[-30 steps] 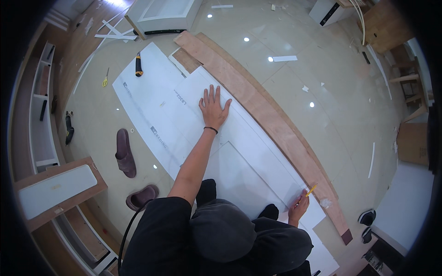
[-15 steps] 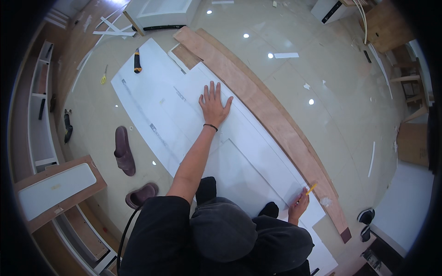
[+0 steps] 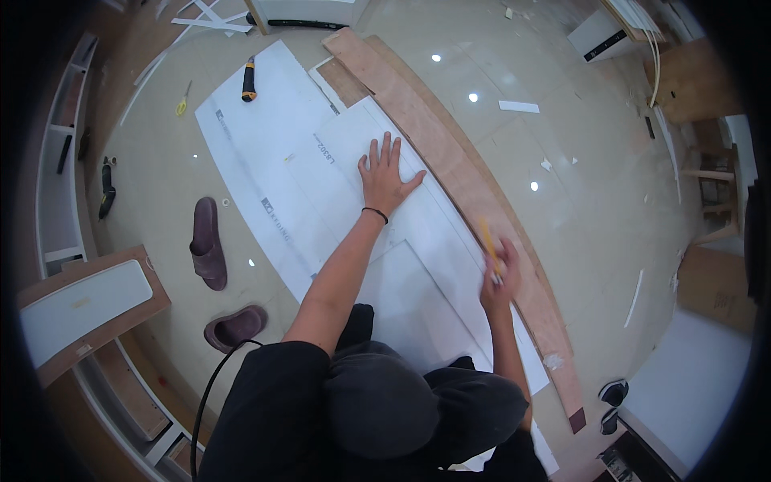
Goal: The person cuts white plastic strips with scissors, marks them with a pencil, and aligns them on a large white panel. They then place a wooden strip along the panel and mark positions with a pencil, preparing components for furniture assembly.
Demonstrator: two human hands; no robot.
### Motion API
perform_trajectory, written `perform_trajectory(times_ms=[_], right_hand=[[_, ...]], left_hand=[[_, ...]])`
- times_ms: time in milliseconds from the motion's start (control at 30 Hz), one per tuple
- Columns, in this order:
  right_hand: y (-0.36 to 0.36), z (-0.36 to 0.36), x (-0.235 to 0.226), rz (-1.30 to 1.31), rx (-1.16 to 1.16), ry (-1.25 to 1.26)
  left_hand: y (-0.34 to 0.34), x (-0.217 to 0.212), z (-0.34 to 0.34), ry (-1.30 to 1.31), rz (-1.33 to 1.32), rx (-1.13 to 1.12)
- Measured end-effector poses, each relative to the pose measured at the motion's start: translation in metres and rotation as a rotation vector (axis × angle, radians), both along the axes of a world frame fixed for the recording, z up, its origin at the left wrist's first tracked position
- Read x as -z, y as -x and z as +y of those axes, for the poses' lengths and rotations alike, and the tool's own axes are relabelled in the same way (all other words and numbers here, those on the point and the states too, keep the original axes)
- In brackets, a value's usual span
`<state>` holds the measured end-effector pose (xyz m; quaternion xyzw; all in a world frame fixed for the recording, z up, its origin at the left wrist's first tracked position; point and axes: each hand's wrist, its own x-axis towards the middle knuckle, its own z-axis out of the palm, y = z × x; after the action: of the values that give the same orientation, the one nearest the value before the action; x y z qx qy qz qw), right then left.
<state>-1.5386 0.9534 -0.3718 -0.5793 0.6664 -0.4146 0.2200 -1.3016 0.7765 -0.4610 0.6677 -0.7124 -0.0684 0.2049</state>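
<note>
Yellow pencil (image 3: 487, 241) farther forward now, in curled right hand (image 3: 503, 275); open left hand (image 3: 386, 183) flat on white panel (image 3: 261, 145)

You have even, fairly bright, cool light across the middle, and the glossy floor (image 3: 578, 233) throws back small round spots of glare. The white sheet (image 3: 245, 165) looks pale and slightly washed out, with soft, faint shadows around your left hand (image 3: 387, 181), which is reasonably crisp. Your right hand (image 3: 503, 269) is blurred, and the yellow pencil (image 3: 487, 238) in it smears to a streak. Your dark clothes (image 3: 381, 402) lose most folds. Toward the rim you get dimmer, softer detail, black corners, and the long plank (image 3: 434, 136) bends into a curve.
</note>
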Motion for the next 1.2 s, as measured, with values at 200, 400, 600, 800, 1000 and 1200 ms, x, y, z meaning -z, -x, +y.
perform_trajectory(times_ms=[200,400,600,800,1000,1200], right_hand=[[-0.117,-0.186,-0.019,-0.161,-0.413,-0.022],[-0.154,-0.238,0.010,-0.041,-0.388,-0.187],[-0.151,-0.238,0.028,-0.063,-0.390,-0.145],[-0.153,-0.236,0.029,-0.058,-0.358,-0.103],[-0.177,-0.265,0.026,0.016,-0.381,-0.075],[-0.159,-0.243,0.022,0.062,-0.354,-0.146]], left_hand=[[-0.002,0.005,-0.001,-0.001,-0.080,0.001],[-0.004,0.005,0.000,-0.154,-0.109,0.026],[-0.005,0.002,0.000,-0.158,-0.117,0.031],[-0.004,0.000,-0.001,-0.137,-0.094,0.019],[-0.006,-0.001,0.000,-0.133,-0.048,0.040],[-0.005,0.005,-0.001,-0.115,-0.016,0.021]])
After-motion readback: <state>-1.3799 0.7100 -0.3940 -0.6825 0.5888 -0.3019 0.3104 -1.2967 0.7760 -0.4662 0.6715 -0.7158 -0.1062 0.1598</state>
